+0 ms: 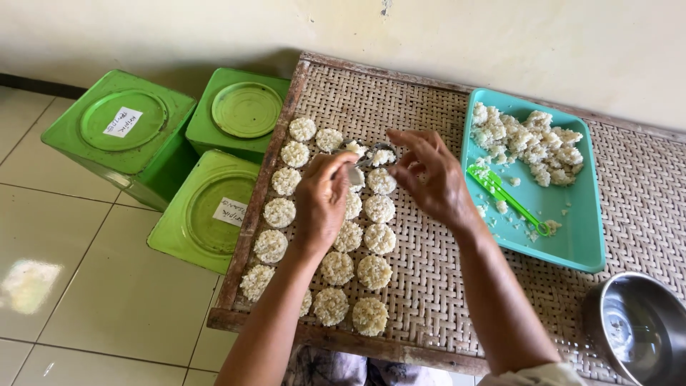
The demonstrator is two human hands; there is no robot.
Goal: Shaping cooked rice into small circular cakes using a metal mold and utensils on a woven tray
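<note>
Both forearms reach forward over the woven tray (443, 286). The left hand (321, 204), fingers curled, grips a small metal ring mould (357, 174) above the rice cakes (375, 271). The right hand (432, 179) hovers half-open, fingertips pinching at the mould's top

small metal ring mould (359, 170), flat on woven tray, among round rice cakes (374, 271)

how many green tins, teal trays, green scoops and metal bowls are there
green tins: 3
teal tray: 1
green scoop: 1
metal bowl: 1
total: 6
</note>
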